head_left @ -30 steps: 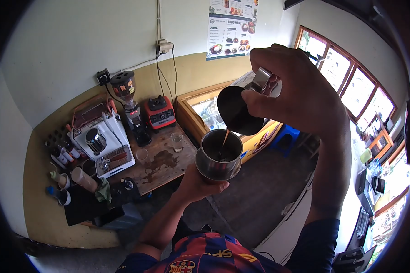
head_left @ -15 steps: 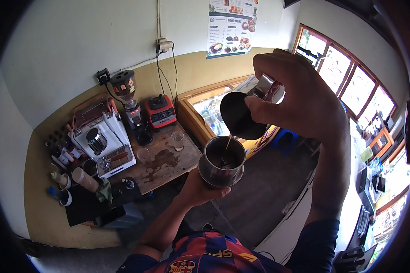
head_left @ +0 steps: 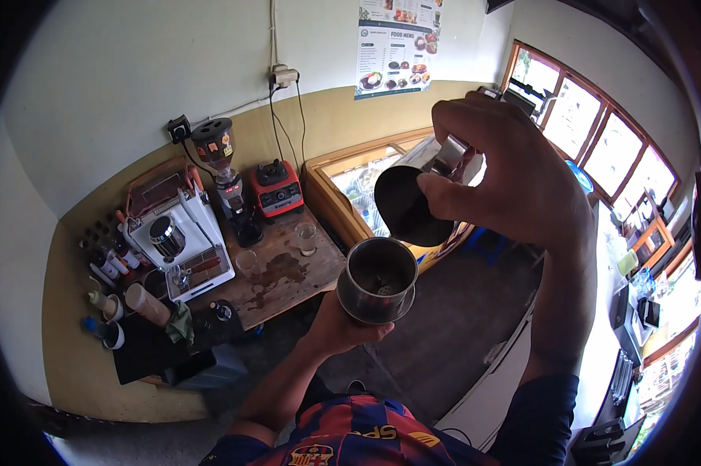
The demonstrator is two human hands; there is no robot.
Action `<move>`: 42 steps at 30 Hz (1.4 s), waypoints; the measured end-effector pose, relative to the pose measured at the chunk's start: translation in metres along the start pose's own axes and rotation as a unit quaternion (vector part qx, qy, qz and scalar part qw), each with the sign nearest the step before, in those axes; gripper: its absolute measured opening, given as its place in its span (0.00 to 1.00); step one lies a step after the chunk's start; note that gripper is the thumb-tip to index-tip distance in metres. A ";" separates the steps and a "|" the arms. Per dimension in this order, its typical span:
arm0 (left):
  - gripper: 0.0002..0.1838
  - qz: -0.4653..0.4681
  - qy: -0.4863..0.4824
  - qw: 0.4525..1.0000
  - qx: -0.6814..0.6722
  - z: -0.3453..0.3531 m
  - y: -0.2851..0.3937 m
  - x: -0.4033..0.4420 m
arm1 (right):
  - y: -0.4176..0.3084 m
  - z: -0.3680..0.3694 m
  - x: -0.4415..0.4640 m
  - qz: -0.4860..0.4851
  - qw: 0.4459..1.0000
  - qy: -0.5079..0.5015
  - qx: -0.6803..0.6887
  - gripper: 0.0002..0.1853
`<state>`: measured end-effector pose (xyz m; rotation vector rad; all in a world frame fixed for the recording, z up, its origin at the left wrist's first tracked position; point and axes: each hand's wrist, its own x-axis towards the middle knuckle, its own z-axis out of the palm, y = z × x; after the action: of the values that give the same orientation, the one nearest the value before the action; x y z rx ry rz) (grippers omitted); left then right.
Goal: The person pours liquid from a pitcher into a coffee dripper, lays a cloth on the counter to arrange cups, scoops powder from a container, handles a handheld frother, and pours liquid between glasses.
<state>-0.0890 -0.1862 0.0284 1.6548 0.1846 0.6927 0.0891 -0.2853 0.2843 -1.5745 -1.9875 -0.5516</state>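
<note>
The left hand (head_left: 336, 329) holds a metal drip-filter cup (head_left: 372, 304) from below, thumb on its wide flange. It is nearly upright, its long axis leaning slightly, mouth up, with perforations showing inside. The right hand (head_left: 514, 175) grips a metal pitcher (head_left: 410, 203) in a narrow hold at its handle, thumb against the body. The pitcher is tipped well over, its long axis slanting down toward the cup and its lip near the cup's rim; whether they touch cannot be told.

Both are in mid-air above dark floor (head_left: 444, 318), between a wooden table (head_left: 277, 299) and a white counter (head_left: 603, 326). The wet-stained tabletop's near right edge lies left of the cup. Two glasses (head_left: 306, 242), an espresso machine (head_left: 181, 233), a coffee grinder (head_left: 230, 186) and a red blender base (head_left: 278, 194) stand there. Farther off are a display cabinet (head_left: 326, 194), a menu poster (head_left: 393, 58) and windows (head_left: 616, 147).
</note>
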 end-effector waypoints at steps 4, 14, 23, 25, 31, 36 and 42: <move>0.46 0.024 -0.005 0.996 0.081 0.002 -0.010 -0.012 | 0.000 0.004 -0.017 0.051 0.997 -0.027 0.050 0.20; 0.43 -0.014 0.042 0.999 0.012 0.016 -0.104 -0.070 | 0.008 0.038 -0.100 0.117 0.987 -0.054 0.092 0.19; 0.45 -0.062 0.003 0.998 0.023 0.029 -0.120 -0.080 | -0.008 0.039 -0.109 0.110 0.989 -0.098 0.022 0.19; 0.45 -0.053 0.001 0.998 0.027 0.029 -0.121 -0.079 | -0.011 0.039 -0.106 0.103 0.989 -0.103 0.012 0.19; 0.47 -0.028 0.000 0.995 0.094 0.024 -0.117 -0.071 | -0.018 0.038 -0.094 0.075 0.992 -0.099 -0.015 0.18; 0.47 -0.025 0.000 0.993 0.111 0.021 -0.104 -0.064 | -0.020 0.043 -0.088 0.039 0.999 -0.033 -0.013 0.21; 0.45 0.016 0.011 0.987 0.159 0.023 -0.092 -0.060 | -0.022 0.040 -0.085 0.023 0.999 -0.021 -0.011 0.21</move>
<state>-0.1011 -0.2149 -0.0793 1.9583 0.2977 0.7336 0.0753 -0.3292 0.1995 -1.6546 -1.9763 -0.5278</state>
